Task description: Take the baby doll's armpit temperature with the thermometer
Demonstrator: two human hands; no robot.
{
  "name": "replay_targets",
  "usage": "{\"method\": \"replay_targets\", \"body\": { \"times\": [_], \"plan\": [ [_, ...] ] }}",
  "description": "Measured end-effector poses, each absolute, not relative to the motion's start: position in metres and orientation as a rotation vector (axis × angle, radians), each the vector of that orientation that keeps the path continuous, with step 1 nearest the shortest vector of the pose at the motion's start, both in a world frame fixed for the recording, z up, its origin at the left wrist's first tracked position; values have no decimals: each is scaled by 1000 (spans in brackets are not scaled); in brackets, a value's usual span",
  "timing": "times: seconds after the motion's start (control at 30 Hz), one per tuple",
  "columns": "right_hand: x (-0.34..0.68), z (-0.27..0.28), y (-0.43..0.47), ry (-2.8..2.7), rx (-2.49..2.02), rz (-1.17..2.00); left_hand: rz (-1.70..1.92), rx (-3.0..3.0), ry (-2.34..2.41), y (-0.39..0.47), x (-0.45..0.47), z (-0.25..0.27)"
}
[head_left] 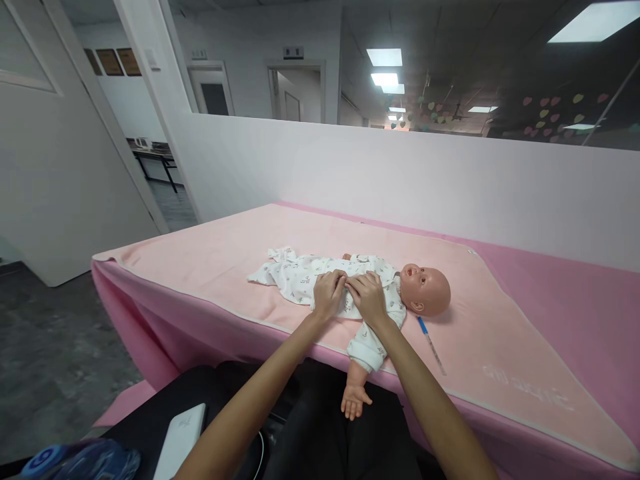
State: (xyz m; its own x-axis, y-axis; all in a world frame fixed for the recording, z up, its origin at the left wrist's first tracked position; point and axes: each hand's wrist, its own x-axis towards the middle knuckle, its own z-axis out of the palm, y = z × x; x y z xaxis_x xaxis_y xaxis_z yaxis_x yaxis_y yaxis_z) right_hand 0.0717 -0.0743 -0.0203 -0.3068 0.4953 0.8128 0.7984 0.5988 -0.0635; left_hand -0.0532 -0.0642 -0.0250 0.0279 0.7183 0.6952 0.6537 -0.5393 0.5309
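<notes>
A baby doll [425, 291] lies on its back on the pink blanket [210, 253], its head to the right. It wears a white printed baby gown [295, 280], whose lower end spreads out flat to the left. Over the doll's chest, my left hand [329, 293] and my right hand [369, 297] meet with bent fingers, pinching the front of the gown. The fingertips nearly touch, and the small bit of cloth between them is hidden. One doll arm [356, 390] hangs over the table's near edge, below my right wrist.
A thermometer [431, 345] with a blue end lies near the doll's head. By my lap at lower left are a white power bank [181, 440] and a plastic bottle [85, 460]. A white wall [400, 180] with windows rises behind the table. A door [65, 153] stands at left.
</notes>
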Motion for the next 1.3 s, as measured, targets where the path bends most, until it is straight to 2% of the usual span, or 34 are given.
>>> {"method": "replay_targets", "body": {
  "times": [0.67,1.0,1.2,1.3],
  "plan": [
    [65,-20,-75,-1872,-1201,-620,1608,2209,1437,-70,-47,-22],
    [73,-17,-77,-1849,-1113,-381,1688,2103,1753,-69,-51,-21],
    [127,-22,-136,-1865,-1120,-320,1746,1923,1899,-61,-70,-20],
    [165,-38,-175,-1808,-1289,-249,1715,2011,1832,-54,-75,-5]
  ]
}}
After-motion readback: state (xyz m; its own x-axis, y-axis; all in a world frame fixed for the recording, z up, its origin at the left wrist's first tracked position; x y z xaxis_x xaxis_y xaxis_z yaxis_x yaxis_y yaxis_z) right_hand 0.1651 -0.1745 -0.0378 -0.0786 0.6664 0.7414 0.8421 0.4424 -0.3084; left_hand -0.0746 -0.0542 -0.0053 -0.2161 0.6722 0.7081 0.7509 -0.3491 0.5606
